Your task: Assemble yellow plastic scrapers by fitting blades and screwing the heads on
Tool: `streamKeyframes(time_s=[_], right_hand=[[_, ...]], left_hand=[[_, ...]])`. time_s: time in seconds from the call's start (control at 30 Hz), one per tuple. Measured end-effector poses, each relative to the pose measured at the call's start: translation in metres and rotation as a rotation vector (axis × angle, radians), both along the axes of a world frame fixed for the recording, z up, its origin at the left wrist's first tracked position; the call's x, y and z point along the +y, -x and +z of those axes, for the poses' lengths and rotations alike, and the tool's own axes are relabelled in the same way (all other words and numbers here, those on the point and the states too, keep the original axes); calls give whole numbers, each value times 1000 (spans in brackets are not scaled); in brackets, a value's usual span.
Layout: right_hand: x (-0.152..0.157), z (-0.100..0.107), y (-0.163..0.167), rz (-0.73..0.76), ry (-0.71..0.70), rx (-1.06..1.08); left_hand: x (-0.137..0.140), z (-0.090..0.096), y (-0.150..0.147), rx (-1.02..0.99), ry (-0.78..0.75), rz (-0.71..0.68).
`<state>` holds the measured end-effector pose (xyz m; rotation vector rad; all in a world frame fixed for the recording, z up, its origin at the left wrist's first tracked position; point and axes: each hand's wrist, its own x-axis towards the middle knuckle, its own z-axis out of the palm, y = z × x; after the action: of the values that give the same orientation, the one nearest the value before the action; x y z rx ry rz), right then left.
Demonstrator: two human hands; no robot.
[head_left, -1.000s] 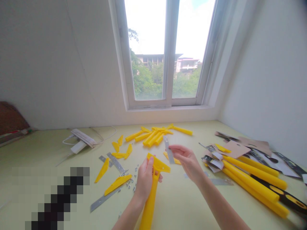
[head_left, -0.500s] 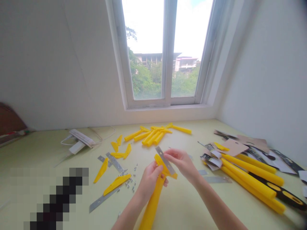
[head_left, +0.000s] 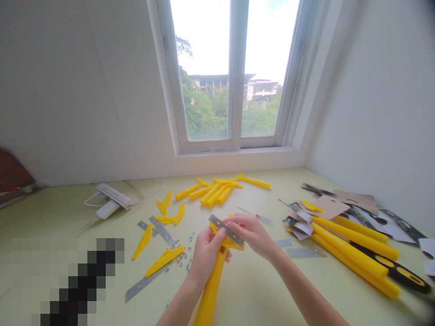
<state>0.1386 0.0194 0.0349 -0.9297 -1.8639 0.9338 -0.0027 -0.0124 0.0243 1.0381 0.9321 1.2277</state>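
Observation:
My left hand [head_left: 204,253] is closed around the neck of a yellow scraper handle [head_left: 211,290], its thumb pressing near the wide head. A grey metal blade [head_left: 221,227] with holes lies along that head. My right hand [head_left: 253,233] grips the blade at its right part; the fingertips beneath are partly hidden. Left of my hands, small screws [head_left: 181,259] are scattered beside a yellow clamp piece [head_left: 165,261], which rests over another blade [head_left: 144,286].
More yellow handles [head_left: 217,192] lie in a heap near the window. At right are packaged scrapers [head_left: 353,251] and cardboard cards [head_left: 353,199]. A power strip [head_left: 115,195] with a cable sits at back left. Loose blades [head_left: 306,252] lie right of my hands.
The blade has turned from a steep slant to line up with the scraper head. Both hands and the head have shifted slightly left, and my left thumb now touches the blade.

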Motion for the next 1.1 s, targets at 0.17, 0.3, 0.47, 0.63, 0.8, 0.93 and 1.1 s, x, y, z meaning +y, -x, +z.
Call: streamKeyframes(time_s=[0.17,0.3,0.47,0.63,0.8,0.93,1.1], right_hand=[[4,-5,-5,150,263,101],[4,-5,-6,182,357,149],[1,-1,-6,165,409,188],[1,-2,-5,119,426,221],[-1,0,-4,133,527,353],[-2,2,-4,126,604,462],[-1,2,-4,85,526,425]], left_hand=[[-2,5,0,25,-34,193],[1,1,3,31,-31,213],[3,-3,6,-45,-34,151],[4,-7,8,-54,-63,141],[5,-8,10,19,-113,188],[5,-6,9,31,-125,192],[5,-6,8,-47,-89,195]])
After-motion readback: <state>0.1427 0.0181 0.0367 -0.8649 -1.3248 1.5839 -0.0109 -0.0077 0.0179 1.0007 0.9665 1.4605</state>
